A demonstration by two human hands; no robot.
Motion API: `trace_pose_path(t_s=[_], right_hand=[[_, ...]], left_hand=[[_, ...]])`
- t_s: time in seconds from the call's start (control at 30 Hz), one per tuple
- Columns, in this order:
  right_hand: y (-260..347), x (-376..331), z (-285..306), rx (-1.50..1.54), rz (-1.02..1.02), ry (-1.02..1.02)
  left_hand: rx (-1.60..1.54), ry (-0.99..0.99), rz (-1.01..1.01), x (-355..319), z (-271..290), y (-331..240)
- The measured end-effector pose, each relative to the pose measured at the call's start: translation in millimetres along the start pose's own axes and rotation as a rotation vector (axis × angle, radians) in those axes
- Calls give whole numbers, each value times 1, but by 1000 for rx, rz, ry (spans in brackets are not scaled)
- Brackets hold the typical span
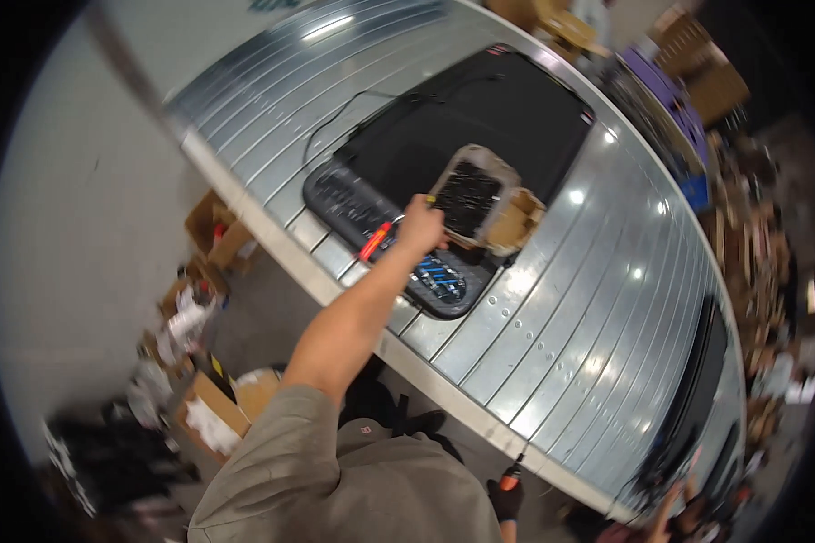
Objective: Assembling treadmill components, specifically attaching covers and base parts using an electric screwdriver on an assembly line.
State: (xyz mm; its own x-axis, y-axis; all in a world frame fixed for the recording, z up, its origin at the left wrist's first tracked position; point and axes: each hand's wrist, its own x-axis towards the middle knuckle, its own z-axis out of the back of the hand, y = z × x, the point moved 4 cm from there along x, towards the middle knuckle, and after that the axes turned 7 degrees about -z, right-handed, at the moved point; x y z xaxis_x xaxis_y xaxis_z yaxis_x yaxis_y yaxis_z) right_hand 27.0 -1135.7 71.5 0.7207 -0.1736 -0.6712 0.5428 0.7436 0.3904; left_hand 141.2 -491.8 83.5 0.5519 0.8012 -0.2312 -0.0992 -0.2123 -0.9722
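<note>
My bare left hand point(423, 224) is closed at the near left rim of a whitish tub point(509, 166) and seems to grip it. Many small, thin black pieces, perhaps screws, fill the tub. It rests on a flat black machine point(407, 145) resembling a walking pad. Beside my wrist, a red-handled screwdriver point(376, 242) lies across the machine's near end. Low at the table's front edge, my black-gloved right hand point(507, 498) is wrapped round an orange-and-black screwdriver point(512, 471), its bit pointing up; whether it is powered is unclear.
Under the machine stretches a shiny metal slatted table point(561, 299) with a pale front rail point(281, 244). An opened cardboard box point(522, 220) adjoins the tub. Another long black unit point(688, 389) lies at the right, near another person's arm point(665, 511). Cartons point(210, 412) crowd the floor at left.
</note>
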Motion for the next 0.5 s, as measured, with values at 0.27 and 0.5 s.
trace_pose_path(t_s=[0.27, 0.5], right_hand=[[129, 136, 132, -235, 159, 191], [224, 175, 201, -91, 215, 403]], left_hand=[[34, -174, -131, -201, -141, -41], [-50, -90, 128, -299, -212, -17]])
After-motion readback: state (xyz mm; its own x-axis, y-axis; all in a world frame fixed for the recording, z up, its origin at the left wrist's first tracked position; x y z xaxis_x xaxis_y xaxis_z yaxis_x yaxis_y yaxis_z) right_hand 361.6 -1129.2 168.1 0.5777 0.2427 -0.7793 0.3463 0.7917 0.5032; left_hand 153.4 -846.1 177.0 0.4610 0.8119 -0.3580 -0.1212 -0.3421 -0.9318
